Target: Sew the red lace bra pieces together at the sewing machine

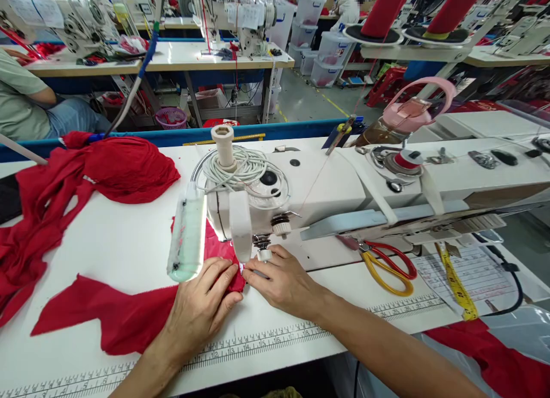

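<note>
A white sewing machine (344, 192) lies across the table, its needle head at the middle. Under the needle sits a piece of red fabric (116, 315) that runs off to the left. My left hand (201, 306) presses flat on this fabric just left of the needle, fingers together and bent. My right hand (281, 280) rests right of the needle, its fingertips pinching the fabric's edge by the presser foot. A small lamp (188, 237) hangs from the machine head above my left hand.
A heap of red cloth (86, 174) covers the table's left. Scissors with red and yellow handles (387, 266) and a yellow tape measure (455, 286) lie under the machine arm. A pink-lidded bottle (399, 120) stands behind. A person sits at far left (26, 100).
</note>
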